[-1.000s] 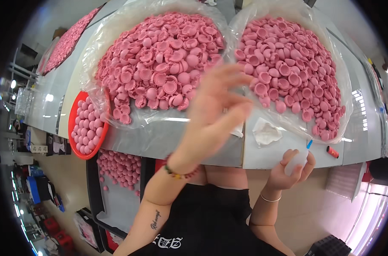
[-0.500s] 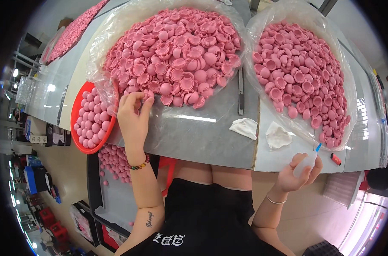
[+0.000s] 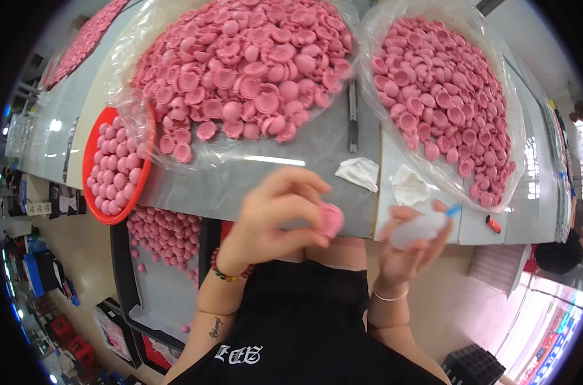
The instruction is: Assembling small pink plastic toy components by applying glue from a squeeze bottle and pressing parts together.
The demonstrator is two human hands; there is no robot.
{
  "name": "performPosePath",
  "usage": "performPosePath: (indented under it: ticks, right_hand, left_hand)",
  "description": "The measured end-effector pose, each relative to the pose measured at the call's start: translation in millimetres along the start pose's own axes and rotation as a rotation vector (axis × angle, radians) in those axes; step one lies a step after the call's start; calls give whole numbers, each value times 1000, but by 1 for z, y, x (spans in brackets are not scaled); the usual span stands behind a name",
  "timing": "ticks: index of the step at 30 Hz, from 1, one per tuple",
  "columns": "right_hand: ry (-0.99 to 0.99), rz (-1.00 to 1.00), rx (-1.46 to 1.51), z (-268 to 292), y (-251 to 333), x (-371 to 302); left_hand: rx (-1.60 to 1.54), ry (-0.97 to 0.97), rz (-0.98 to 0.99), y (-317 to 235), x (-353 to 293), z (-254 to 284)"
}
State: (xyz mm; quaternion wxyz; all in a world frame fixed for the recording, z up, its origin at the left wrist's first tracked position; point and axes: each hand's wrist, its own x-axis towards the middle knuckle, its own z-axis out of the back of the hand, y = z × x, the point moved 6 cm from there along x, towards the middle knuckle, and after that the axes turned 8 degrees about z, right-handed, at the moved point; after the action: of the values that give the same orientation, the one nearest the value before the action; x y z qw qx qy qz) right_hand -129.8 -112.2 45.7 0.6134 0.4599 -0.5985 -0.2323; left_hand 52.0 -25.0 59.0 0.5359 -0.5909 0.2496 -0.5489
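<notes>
One grey table bears two heaps of pink half-shells, each on clear plastic. Under its left part, a black tray holds pink balls; a red basket holds more. The left hand pinches with thumb and fingers; the right hand grasps a white bottle, blue tip pointing right. One round pink piece sits in the left hand's fingertips, near the bottle, not touching it.

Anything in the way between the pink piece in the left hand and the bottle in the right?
Nothing visible stands between the pink piece in the left hand and the white bottle, except the fingers of the right hand around it. The bottle's blue tip points away from the piece.
</notes>
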Motion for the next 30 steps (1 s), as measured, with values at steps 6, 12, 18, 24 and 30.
performPosePath:
  ticks: [6, 12, 18, 24, 30]
  right_hand:
    - [257, -189, 175, -27, -17, 8]
    - [225, -175, 167, -28, -21, 9]
    - [198, -88, 58, -22, -28, 8]
    - [103, -101, 54, -13, -21, 20]
    - [-76, 6, -116, 13, -25, 29]
  left_hand:
    - [-247, 117, 69, 17, 1, -44]
    - [-569, 105, 242, 37, 1, -49]
    - [-508, 28, 329, 37, 4, -50]
    - [-718, 4, 501, 44, 5, -47]
    - [-492, 1, 486, 42, 8, -49]
